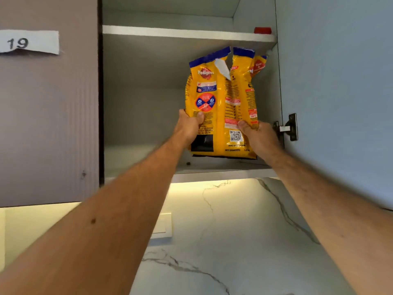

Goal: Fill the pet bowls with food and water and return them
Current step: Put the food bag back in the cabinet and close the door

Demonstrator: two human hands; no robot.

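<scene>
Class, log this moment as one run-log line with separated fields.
stage: food bag at cupboard | left hand: grips dog food bag | right hand: grips bag | bag top: torn open | cupboard door: open

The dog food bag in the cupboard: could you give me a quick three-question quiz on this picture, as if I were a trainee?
1. True or false: both hands grip the dog food bag.
2. Where is the red cap?
A. On the upper shelf
B. On the lower shelf, beside the bag
C. On the marble wall
3. Fill in: the paper label on the closed cupboard door reads ____.

Key
1. True: the left hand and the right hand each hold a lower side of the bag, thumbs on its front.
2. A, at the shelf's right end.
3. 19.
</scene>
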